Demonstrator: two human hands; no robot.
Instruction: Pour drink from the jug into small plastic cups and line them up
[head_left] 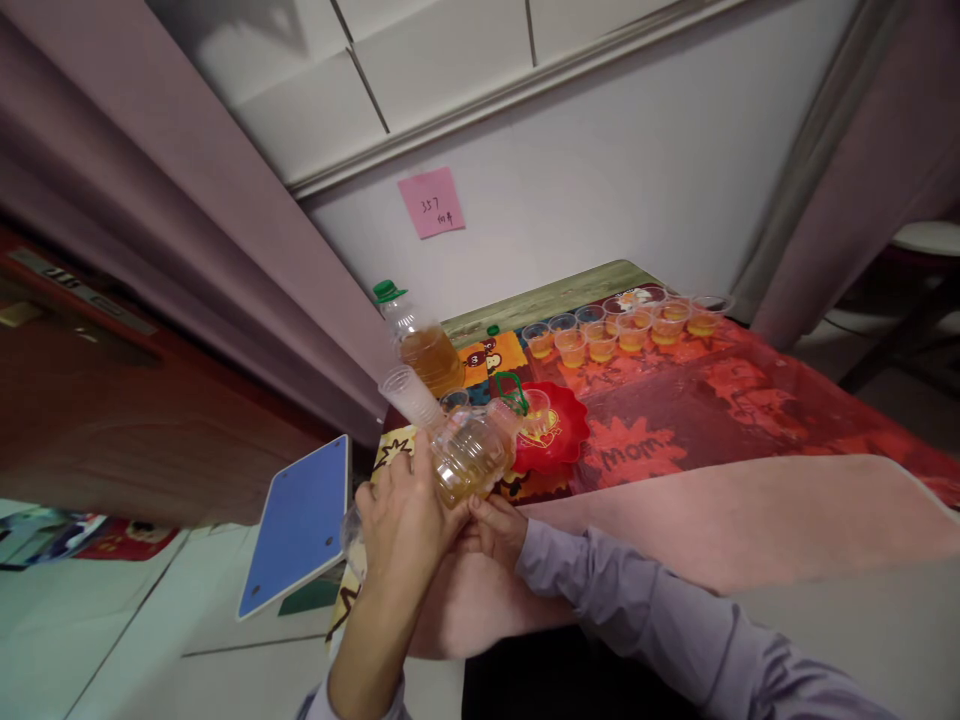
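Both hands hold a clear plastic bottle (472, 450) of amber liquid, tipped nearly on its side with its neck to the right. My left hand (405, 505) is wrapped around its base end. At its near underside, my right hand (495, 528) grips with curled fingers. By the bottle's neck is a green plastic loop handle (511, 392). A clear plastic cup (538, 405) sits on a red scalloped plate (571, 425), beside the bottle's mouth; whether liquid is flowing I cannot tell. A stack of clear cups (409, 392) leans just behind my left hand.
A larger bottle with a green cap (431, 355) stands at the back left. Several cups of orange liquid (600, 345) line the table's far side. A green cap (493, 330) lies near the back edge. A blue board (300, 525) is left of the table; a wall (555, 200) rises behind.
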